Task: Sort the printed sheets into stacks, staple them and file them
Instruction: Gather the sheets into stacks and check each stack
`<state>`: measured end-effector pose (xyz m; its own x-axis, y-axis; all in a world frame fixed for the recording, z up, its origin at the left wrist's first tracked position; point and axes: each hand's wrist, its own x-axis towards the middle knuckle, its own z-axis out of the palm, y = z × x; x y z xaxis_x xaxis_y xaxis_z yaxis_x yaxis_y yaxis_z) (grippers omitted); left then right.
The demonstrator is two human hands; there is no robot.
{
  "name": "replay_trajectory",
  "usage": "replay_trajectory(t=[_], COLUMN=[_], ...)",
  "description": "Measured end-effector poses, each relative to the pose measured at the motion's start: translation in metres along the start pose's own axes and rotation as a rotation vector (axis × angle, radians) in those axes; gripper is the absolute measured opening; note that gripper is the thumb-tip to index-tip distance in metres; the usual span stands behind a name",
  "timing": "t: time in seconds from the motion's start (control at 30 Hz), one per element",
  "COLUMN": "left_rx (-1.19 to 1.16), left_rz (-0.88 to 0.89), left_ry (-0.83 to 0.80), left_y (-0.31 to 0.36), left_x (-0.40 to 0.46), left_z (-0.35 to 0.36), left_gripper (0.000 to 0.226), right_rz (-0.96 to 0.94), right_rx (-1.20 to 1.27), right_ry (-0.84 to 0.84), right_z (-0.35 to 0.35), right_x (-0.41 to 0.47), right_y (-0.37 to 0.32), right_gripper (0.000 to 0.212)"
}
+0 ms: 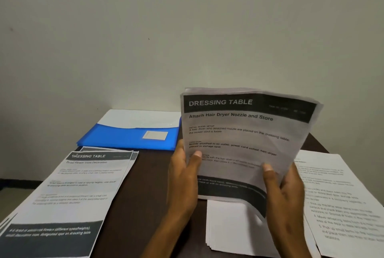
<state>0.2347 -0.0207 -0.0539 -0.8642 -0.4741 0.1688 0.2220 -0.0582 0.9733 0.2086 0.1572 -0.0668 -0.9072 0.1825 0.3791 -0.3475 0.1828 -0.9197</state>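
Centrally, sheaf of printed sheets [245, 139] held up off the bench [145, 185], near upright, long axis running top to bottom, header band "DRESSING TABLE" at the top and printed face toward the camera; right edge bowed back, lower right corner curling down.
Left hand [182, 176] gripping the sheaf's left edge, thumb across the printed face, fingers behind and hidden.
Right hand [284, 193] gripping the lower right part, thumb on the front, fingers curled behind.
Title on top sheet: "Attach Hair Dryer Nozzle and Store".
Below the sheaf, flat on the bench: stack of blank white sheets [232, 226], long axis pointing away from the camera, partly covered by the right wrist.
Left side: fanned stack with the same dark header [72, 191], flat, long axis angled up and to the right, top sheet titled for a dried flower vase; text readable from the near edge.
Right side: plain text pages [340, 195], flat, long axis slanting toward the lower right.
Far left of centre: blue folder [124, 139], lying open, pale label on its pocket, white page inside, against the wall [187, 29].
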Motion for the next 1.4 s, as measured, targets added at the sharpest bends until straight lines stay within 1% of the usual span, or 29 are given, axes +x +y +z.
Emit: replay_trajectory(t=[0.07, 0.1, 0.2, 0.27, 0.37, 0.5, 0.57, 0.63, 0.67, 0.7, 0.77, 0.83, 0.93, 1.07, 1.17, 1.23, 1.3, 1.4], left_rx=[0.008, 0.015, 0.065, 0.132, 0.227, 0.23, 0.242, 0.207, 0.206, 0.224, 0.309, 0.394, 0.394, 0.307, 0.202, 0.149, 0.112, 0.084], left_rz=[-0.012, -0.011, 0.038, 0.082, 0.088, -0.103, -0.199, -0.28, -0.311, -0.328, -0.314, -0.284, -0.28, -0.276, -0.284, -0.284, -0.261, -0.23], left_ry=[-0.008, -0.01, -0.019, -0.045, -0.095, -0.115, -0.139, -0.182, -0.214, -0.246, -0.305, -0.361, -0.414, -0.373, -0.329, -0.32, -0.318, -0.323], left_y=[0.001, 0.003, 0.015, 0.027, 0.044, 0.035, 0.018, 0.003, -0.003, -0.006, -0.008, -0.009, -0.012, -0.022, -0.037, -0.045, -0.05, -0.054], left_x=[0.001, 0.001, 0.002, 0.006, 0.02, 0.05, 0.066, 0.08, 0.086, 0.091, 0.099, 0.107, 0.117, 0.132, 0.134, 0.135, 0.136, 0.14], left_z=[0.0, 0.0, -0.006, -0.016, -0.036, -0.07, -0.089, -0.105, -0.112, -0.119, -0.13, -0.139, -0.152, -0.166, -0.174, -0.177, -0.179, -0.182], left_gripper=[0.024, 0.025, 0.023, 0.018, 0.018, 0.026, 0.028, 0.024, 0.027, 0.035, 0.049, 0.054, 0.045, 0.038, 0.039, 0.041, 0.041, 0.037], right_rz=[0.015, 0.006, -0.072, -0.087, 0.033, 0.224, 0.284, 0.316, 0.328, 0.335, 0.344, 0.36, 0.364, 0.309, 0.256, 0.224, 0.191, 0.158], right_rx=[0.021, 0.028, -0.039, -0.086, -0.073, -0.062, -0.067, -0.06, -0.051, -0.042, -0.025, -0.02, -0.058, -0.125, -0.174, -0.167, -0.151, -0.125], right_ry=[-0.039, -0.049, -0.047, -0.093, -0.229, -0.41, -0.475, -0.527, -0.546, -0.562, -0.586, -0.599, -0.589, -0.506, -0.46, -0.444, -0.42, -0.362], right_z=[0.004, 0.004, -0.001, -0.007, -0.012, -0.004, 0.004, 0.011, 0.016, 0.019, 0.027, 0.035, 0.049, 0.068, 0.076, 0.08, 0.082, 0.086], right_x=[0.0, 0.001, 0.01, 0.017, 0.028, 0.022, 0.012, 0.003, -0.001, -0.004, -0.008, -0.009, -0.009, -0.009, -0.01, -0.009, -0.009, -0.012], right_y=[-0.002, -0.005, -0.014, -0.02, -0.02, -0.007, 0.005, 0.016, 0.021, 0.025, 0.031, 0.032, 0.031, 0.031, 0.032, 0.032, 0.032, 0.036], right_gripper=[0.023, 0.021, 0.02, 0.017, 0.014, 0.015, 0.018, 0.021, 0.022, 0.023, 0.024, 0.024, 0.02, 0.014, 0.008, 0.011, 0.018, 0.024])
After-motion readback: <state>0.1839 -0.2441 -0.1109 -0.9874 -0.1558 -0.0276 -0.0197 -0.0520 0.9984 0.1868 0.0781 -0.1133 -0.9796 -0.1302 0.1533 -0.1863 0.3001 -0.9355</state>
